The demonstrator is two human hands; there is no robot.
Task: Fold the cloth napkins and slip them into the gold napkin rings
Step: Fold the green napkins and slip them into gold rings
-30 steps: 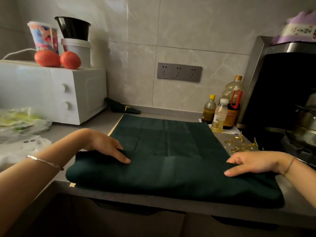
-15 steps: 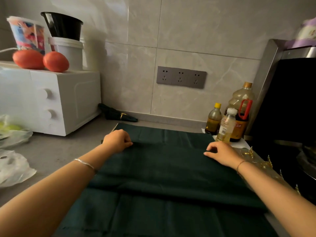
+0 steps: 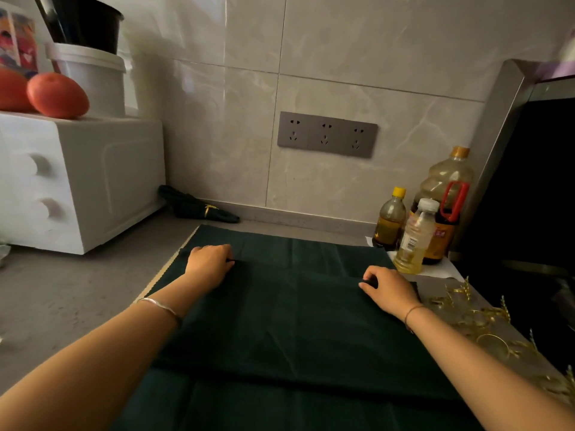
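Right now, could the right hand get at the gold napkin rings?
Probably yes: the gold napkin rings lie just right of the right hand, nothing between them, though it must first release the napkin it pinches.

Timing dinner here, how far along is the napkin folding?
Done: one ringed napkin lies at the back of the counter. In hand: the left hand and right hand grip the folded edge of a green napkin spread flat, one fold made. Left: finish folding it and slip it into one of the loose rings at the right.
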